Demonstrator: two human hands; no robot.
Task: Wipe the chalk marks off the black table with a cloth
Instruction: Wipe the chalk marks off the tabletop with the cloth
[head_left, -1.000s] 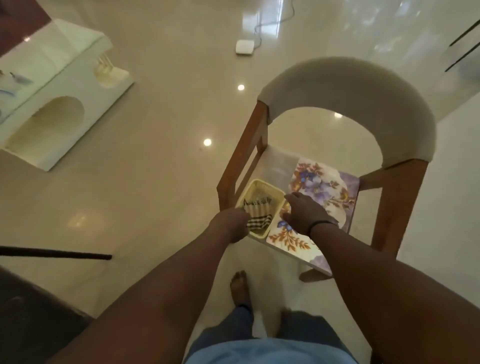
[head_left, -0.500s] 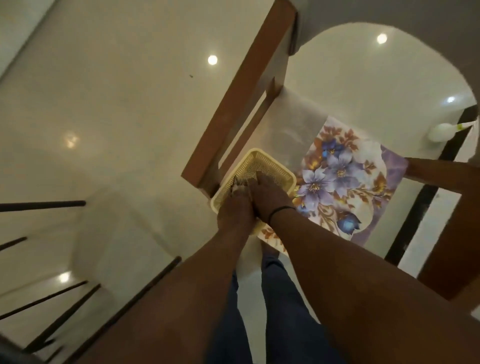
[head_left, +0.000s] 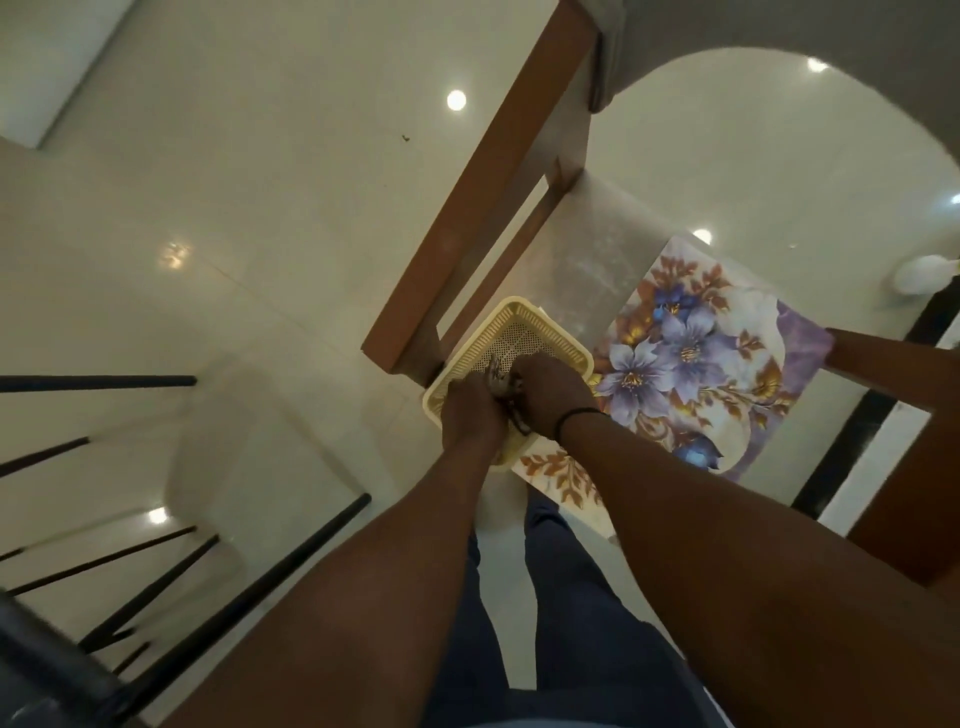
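A cream perforated basket sits on the seat of a wooden chair. Both my hands are inside it. My left hand and my right hand are closed together on a checked cloth, of which only a small bunched part shows between the fingers. A dark strip of it hangs down between my wrists. The black table shows only as a dark edge at the bottom left; no chalk marks are in view.
A floral mat lies on the chair seat beside the basket. The chair's padded back arches above. Black metal legs slant over the glossy tiled floor at left. My legs stand under the chair's front edge.
My head has moved closer and lower over the chair. My right hand left the floral mat and joined the left in the basket, and both have closed on the cloth.
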